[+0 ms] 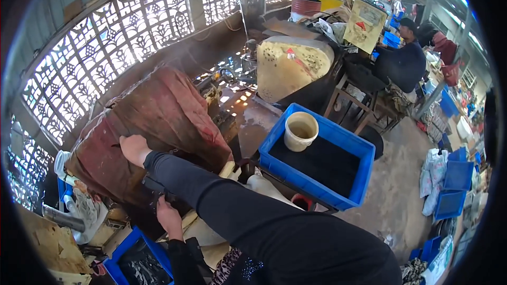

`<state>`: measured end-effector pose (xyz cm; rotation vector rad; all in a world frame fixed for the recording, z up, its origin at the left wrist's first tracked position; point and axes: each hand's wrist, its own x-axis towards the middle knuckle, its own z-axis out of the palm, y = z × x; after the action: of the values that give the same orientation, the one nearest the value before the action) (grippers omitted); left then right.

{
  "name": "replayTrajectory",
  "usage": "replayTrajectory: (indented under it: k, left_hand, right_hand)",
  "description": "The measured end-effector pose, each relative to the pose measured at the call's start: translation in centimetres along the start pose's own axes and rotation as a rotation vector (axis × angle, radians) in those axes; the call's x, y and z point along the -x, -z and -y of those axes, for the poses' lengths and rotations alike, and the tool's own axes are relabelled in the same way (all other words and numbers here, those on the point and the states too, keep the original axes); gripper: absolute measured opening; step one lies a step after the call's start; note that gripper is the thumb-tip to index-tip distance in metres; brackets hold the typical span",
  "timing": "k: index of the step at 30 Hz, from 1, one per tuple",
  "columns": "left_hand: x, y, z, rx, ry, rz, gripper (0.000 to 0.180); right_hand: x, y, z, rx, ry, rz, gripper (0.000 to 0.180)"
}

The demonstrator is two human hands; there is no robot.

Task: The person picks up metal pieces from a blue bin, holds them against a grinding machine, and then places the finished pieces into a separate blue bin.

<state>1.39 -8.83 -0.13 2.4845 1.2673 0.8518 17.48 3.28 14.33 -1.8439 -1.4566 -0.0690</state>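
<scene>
A stained dark-red cloth (pixel 153 111) drapes over a bulky form in front of me, its folds hanging down on the right side. My right hand (pixel 135 150) reaches across to the cloth's left part, fingers curled; a small dark tip shows beside them, but what it belongs to is unclear. Lower down, near the shadowed opening under the cloth, my left hand (pixel 169 217) has its fingers closed by a dark, flat piece (pixel 153 183). Whether the left fingers grip that piece cannot be made out.
Right of my arm stands a blue tray (pixel 317 179) with a cream bucket (pixel 301 131) in it. Another blue bin (pixel 117 268) at lower left holds thin silvery pieces. Beyond are a cream machine cover (pixel 290 66) and a seated person (pixel 401 60). A lattice wall (pixel 121 31) runs along the left.
</scene>
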Motion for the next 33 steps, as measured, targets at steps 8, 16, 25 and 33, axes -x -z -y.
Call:
replayTrajectory:
  k: [8, 16, 25, 33]
  left_hand:
    - [0.1, -0.7, 0.8, 0.054, 0.057, 0.027, 0.036]
    - [-0.3, 0.1, -0.3, 0.179, 0.162, 0.017, 0.053]
    - [-0.6, 1.5, -1.8, 0.184, 0.179, -0.002, 0.053]
    - [0.1, 0.4, 0.8, 0.078, 0.099, -0.048, 0.037]
  right_hand:
    - [-0.1, -1.0, -0.2, -0.018, -0.020, -0.027, 0.016]
    - [-0.5, -1.5, -0.3, 0.009, -0.009, -0.025, 0.014]
    - [-0.7, -1.6, -0.3, 0.007, -0.048, 0.034, 0.015]
    - [-0.6, -1.3, 1.0, -0.018, -0.087, 0.053, 0.018]
